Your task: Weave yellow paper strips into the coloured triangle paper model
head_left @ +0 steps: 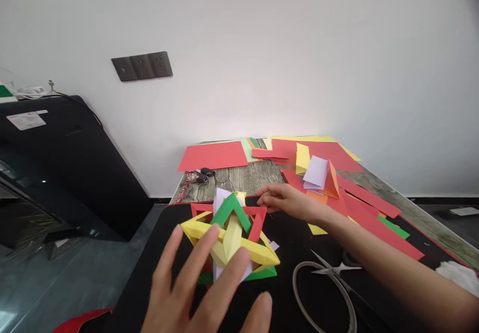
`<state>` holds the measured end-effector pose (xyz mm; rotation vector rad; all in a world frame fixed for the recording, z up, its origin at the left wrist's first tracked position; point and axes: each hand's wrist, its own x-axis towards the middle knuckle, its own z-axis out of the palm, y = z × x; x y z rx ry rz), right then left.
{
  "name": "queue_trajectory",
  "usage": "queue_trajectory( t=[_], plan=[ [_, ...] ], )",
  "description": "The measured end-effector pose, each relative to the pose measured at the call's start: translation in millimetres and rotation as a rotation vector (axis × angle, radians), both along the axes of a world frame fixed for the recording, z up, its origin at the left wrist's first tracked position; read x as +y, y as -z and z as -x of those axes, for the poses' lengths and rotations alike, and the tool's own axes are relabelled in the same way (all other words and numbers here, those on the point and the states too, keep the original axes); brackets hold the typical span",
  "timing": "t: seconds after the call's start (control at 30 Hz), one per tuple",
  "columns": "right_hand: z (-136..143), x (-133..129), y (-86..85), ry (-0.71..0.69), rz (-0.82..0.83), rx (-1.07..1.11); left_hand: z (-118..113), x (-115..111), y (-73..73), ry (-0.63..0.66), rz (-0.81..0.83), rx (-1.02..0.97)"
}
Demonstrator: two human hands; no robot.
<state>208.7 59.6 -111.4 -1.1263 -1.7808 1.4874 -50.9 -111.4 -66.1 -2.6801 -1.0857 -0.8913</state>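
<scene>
A folded-paper model point(232, 235) of interlocking yellow, green, red and lilac strips sits on the black mat point(160, 258). In the foreground my left hand point(202, 293) is spread over the model's near side, its fingers apart and overlapping the yellow strips. Whether those fingertips press on the paper is hard to make out. At the model's far right corner my right hand point(284, 200) reaches in, fingers lightly bent and not closed round anything visible; its fingertips are beside the red strip point(258, 223). Scissors point(333, 269) lie partly open beneath my right forearm, beside a roll of tape point(297, 285).
Red sheets point(215, 156) and other coloured paper cover the far end of the wood-patterned table point(239, 177). Folded lilac paper point(316, 170) and yellow paper point(302, 158) stand at the right. Keys point(204, 174) lie far left; white tissue point(458, 275) is at the right edge.
</scene>
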Motion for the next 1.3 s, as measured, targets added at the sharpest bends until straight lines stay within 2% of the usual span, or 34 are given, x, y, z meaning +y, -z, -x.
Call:
queue_trajectory(
  t=[0.03,0.1,0.2,0.33,0.4,0.53,0.7,0.83,0.93,1.13,1.3],
  plan=[
    [-3,-6,1.6,-0.013,-0.037,-0.012,-9,3,-2.9,0.014,-0.005,0.039],
    [-9,-19,3.5,-0.045,-0.114,-0.037,-22,11,-6.1,0.003,0.062,-0.030],
    [-13,-38,4.4,-0.086,-0.219,-0.090,-24,21,-4.8,-0.026,0.139,-0.133],
    [-11,-52,5.7,-0.137,-0.290,-0.155,-12,28,-5.5,-0.102,-0.035,0.096],
    [-7,-53,6.5,-0.157,-0.301,-0.159,-5,32,-10.5,-0.107,-0.064,0.126],
    [8,-50,9.7,-0.141,-0.255,-0.067,5,45,-21.2,-0.070,0.008,-0.054],
    [26,-45,16.9,-0.038,-0.186,0.038,14,65,-22.5,-0.211,0.193,-0.402],
    [37,-44,19.6,0.024,-0.195,0.120,19,77,-19.0,-0.276,0.180,-0.432],
    [40,-43,20.4,0.086,-0.286,0.148,20,77,-19.1,-0.297,0.081,-0.320],
    [36,-49,21.3,0.106,-0.589,0.233,-1,58,-16.0,-0.153,-0.372,0.011],
    [36,-51,17.9,0.105,-0.811,0.241,-21,51,-3.4,-0.138,-0.445,0.025]
  ],
)
